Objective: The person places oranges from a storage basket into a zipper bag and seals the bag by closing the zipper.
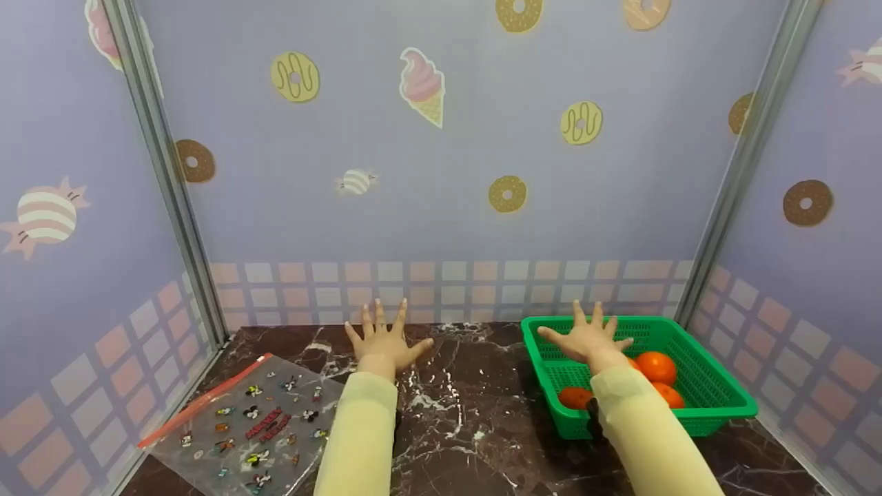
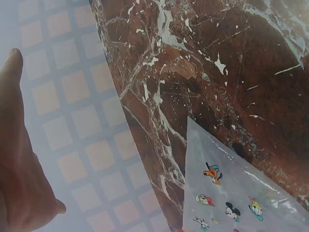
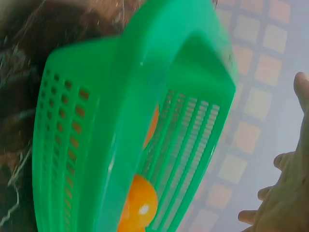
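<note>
My left hand (image 1: pixel 383 344) is held out over the table with its fingers spread and nothing in it. To its lower left lies a clear zip bag (image 1: pixel 275 420) with a red seal strip and small cartoon figures printed on it. My right hand (image 1: pixel 587 339), also spread and holding nothing, is over the left part of a green plastic basket (image 1: pixel 710 375). Several orange round fruits (image 1: pixel 655 368) sit in the basket, partly hidden by the right forearm. In the right wrist view the basket wall (image 3: pixel 72 135) and an orange fruit (image 3: pixel 139 205) show beside the hand.
The dark marbled tabletop (image 1: pixel 455 413) ends at a back wall (image 1: pixel 455 227) printed with sweets and tiles. Side walls stand left and right, with metal posts (image 1: pixel 169 172) in the corners. The basket is close to the right wall.
</note>
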{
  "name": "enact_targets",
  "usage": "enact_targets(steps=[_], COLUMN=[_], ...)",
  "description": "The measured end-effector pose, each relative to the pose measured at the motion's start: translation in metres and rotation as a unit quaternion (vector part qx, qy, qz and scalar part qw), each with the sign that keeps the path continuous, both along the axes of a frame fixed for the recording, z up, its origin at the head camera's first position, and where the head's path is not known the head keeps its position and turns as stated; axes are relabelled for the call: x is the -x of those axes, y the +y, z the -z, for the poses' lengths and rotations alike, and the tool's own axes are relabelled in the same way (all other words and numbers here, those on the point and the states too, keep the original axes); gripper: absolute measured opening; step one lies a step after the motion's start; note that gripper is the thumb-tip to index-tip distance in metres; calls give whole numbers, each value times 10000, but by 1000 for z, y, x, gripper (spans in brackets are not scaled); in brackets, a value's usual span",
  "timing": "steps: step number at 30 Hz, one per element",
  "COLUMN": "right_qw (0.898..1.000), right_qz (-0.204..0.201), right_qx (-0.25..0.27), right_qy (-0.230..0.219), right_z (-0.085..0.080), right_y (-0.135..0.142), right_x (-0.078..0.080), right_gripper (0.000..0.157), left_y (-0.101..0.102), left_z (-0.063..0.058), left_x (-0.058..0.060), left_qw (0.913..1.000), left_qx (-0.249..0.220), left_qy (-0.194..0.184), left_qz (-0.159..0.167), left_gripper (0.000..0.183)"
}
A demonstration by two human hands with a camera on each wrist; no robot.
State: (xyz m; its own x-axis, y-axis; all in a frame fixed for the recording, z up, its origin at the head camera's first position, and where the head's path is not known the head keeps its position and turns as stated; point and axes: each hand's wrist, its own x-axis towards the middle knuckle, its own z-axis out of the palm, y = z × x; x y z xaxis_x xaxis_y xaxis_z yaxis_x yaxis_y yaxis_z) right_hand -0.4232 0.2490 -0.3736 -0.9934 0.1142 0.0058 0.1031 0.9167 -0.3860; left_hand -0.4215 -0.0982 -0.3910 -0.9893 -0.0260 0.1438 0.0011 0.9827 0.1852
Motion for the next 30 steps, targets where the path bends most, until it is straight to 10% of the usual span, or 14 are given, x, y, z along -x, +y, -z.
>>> enact_targets(steps=[20,25,30], right_qw=[9980,9974,9963], right_qz=[109,211,456], right_qx=[440,636,711], right_qy=[-445,-279,-161], right_z=[-20,-16,-14], right_y=[111,143,173], right_x=[-19,-23,-32], right_gripper=[111,107,103], left_y=[40,61,88], left_z=[11,18,25], left_x=[2,4,5], left_qw=[9793,9501,8928], left_qx=[-1989,-3087,-4463], left_qy=[-358,-333,-326], left_qz=[146,287,523], left_gripper=[95,93,93])
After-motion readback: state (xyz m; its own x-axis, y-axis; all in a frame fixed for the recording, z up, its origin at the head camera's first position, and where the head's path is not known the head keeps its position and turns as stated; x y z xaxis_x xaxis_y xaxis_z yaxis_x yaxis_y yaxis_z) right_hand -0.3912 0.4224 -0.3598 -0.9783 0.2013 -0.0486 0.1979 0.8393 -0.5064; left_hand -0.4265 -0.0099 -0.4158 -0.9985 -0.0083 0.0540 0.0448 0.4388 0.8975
